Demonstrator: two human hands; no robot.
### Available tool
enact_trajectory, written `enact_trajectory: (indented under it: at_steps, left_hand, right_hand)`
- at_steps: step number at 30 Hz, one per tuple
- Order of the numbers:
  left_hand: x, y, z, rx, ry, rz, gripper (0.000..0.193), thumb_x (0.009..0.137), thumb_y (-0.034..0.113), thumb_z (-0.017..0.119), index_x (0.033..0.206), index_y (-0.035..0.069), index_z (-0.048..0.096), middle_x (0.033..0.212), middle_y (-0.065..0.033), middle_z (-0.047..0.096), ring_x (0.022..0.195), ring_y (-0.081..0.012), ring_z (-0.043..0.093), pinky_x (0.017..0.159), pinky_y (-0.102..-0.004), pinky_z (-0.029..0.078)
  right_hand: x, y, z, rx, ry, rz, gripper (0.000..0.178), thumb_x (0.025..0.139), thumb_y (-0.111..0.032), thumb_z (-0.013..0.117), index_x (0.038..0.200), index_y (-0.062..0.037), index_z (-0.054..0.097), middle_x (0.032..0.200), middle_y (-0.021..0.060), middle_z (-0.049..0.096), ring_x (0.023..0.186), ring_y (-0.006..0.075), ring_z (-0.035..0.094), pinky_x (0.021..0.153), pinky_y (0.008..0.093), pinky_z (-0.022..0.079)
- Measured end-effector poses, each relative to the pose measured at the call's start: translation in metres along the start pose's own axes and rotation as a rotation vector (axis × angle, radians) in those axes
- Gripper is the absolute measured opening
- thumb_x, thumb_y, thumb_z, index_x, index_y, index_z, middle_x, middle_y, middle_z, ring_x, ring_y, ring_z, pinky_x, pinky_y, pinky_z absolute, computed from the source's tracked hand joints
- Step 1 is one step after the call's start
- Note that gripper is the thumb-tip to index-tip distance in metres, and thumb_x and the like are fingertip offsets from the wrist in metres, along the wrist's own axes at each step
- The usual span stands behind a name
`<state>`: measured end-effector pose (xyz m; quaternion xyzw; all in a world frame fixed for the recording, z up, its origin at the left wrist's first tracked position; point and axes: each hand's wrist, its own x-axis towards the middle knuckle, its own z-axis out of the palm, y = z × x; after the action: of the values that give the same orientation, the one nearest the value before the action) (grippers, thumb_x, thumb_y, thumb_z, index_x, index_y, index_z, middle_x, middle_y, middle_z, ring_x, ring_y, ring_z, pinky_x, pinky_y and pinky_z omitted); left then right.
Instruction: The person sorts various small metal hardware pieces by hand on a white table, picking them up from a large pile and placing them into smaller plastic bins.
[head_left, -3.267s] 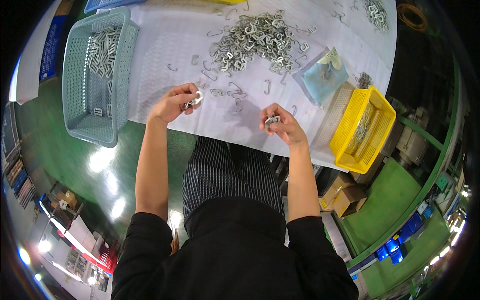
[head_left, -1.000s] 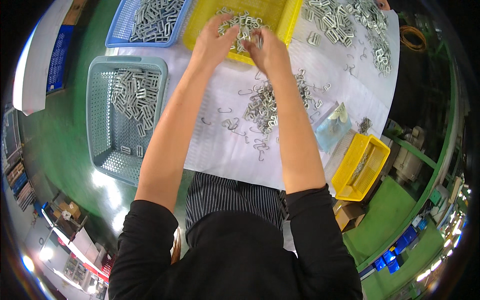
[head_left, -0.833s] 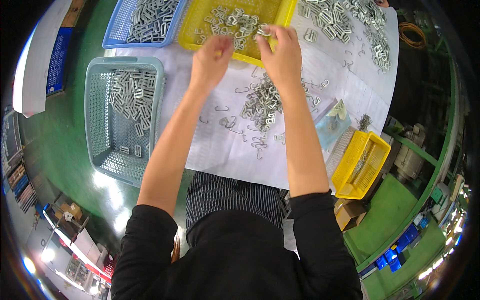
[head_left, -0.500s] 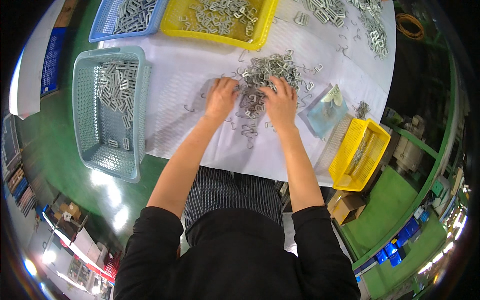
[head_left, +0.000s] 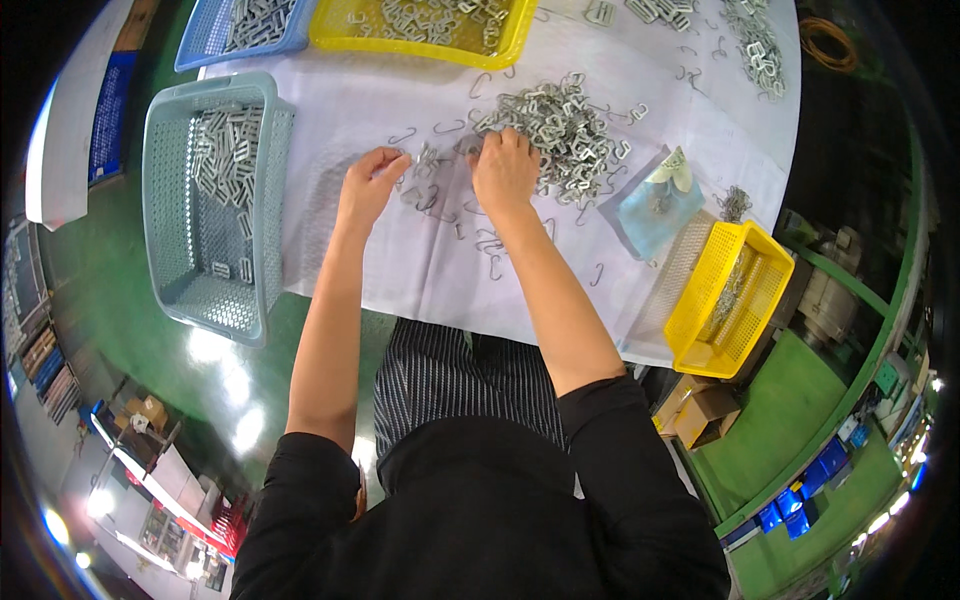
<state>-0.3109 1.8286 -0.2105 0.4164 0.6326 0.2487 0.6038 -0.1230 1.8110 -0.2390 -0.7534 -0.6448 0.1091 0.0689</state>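
A heap of small silvery metal hooks and clips (head_left: 570, 135) lies on the white-covered table (head_left: 340, 255). Along the heap's left edge, my right hand (head_left: 507, 172) rests with its fingers curled downward; whatever is under them is hidden. Farther left, thumb and fingers of my left hand (head_left: 368, 190) are drawn together, and anything between them is too small to make out. A small loose cluster of metal pieces (head_left: 425, 160) lies between the hands. Single wire hooks (head_left: 490, 242) are scattered on the cloth nearer me.
On the left stands a grey-blue basket (head_left: 270, 215) of metal buckles. A blue basket (head_left: 290, 42) and a yellow tray (head_left: 425, 50) hold more pieces at the back. A clear bluish bag (head_left: 655, 212) and a yellow basket (head_left: 690, 300) are on the right.
Both hands have shifted left. My left hand has left the heap's edge, and my right hand has come from its near side to its left edge. Some pieces now lie apart from the heap.
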Motion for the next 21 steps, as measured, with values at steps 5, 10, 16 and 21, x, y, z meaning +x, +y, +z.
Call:
enact_trajectory:
  at_steps: [5, 10, 16, 21]
  left_hand:
    - [0.002, 0.014, -0.027, 0.529, -0.064, -0.176, 0.029, 0.079, 0.030, 0.067, 0.087, 0.002, 0.063, 0.084, -0.0050, 0.064, 0.076, -0.0114, 0.058, 0.062, -0.0269, 0.043]
    - [0.012, -0.008, -0.015, 0.674, 0.160, 0.249, 0.027, 0.073, 0.021, 0.071, 0.089, 0.003, 0.061, 0.091, -0.0132, 0.064, 0.080, -0.0227, 0.061, 0.068, -0.0329, 0.047]
    - [0.056, 0.012, 0.046, 0.614, 0.071, 0.680, 0.023, 0.074, 0.007, 0.067, 0.096, 0.007, 0.060, 0.095, -0.0093, 0.060, 0.091, -0.0284, 0.057, 0.077, -0.0372, 0.048]
    - [0.073, 0.019, 0.062, 0.833, -0.022, 0.763, 0.023, 0.071, 0.009, 0.069, 0.092, 0.007, 0.060, 0.099, -0.0067, 0.058, 0.100, -0.0263, 0.053, 0.078, -0.0382, 0.047]
  right_hand:
    - [0.001, 0.009, -0.019, 0.517, -0.240, 0.126, 0.021, 0.072, -0.022, 0.067, 0.082, -0.0043, 0.062, 0.081, 0.0058, 0.061, 0.079, 0.0227, 0.060, 0.067, 0.0361, 0.045]
    - [-0.004, 0.048, -0.039, 1.493, -0.550, 0.521, 0.025, 0.075, -0.019, 0.072, 0.087, -0.0024, 0.058, 0.070, 0.0038, 0.062, 0.056, 0.0115, 0.058, 0.052, 0.0255, 0.042]
    - [0.005, 0.037, -0.043, 1.139, -0.610, 0.387, 0.027, 0.073, -0.012, 0.075, 0.091, -0.0006, 0.058, 0.065, 0.0012, 0.059, 0.050, 0.0069, 0.052, 0.046, 0.0189, 0.038]
    - [-0.005, 0.048, -0.057, 1.491, -0.675, 0.476, 0.022, 0.079, -0.018, 0.069, 0.093, -0.0037, 0.060, 0.069, -0.0014, 0.058, 0.059, 0.0075, 0.054, 0.054, 0.0199, 0.041]
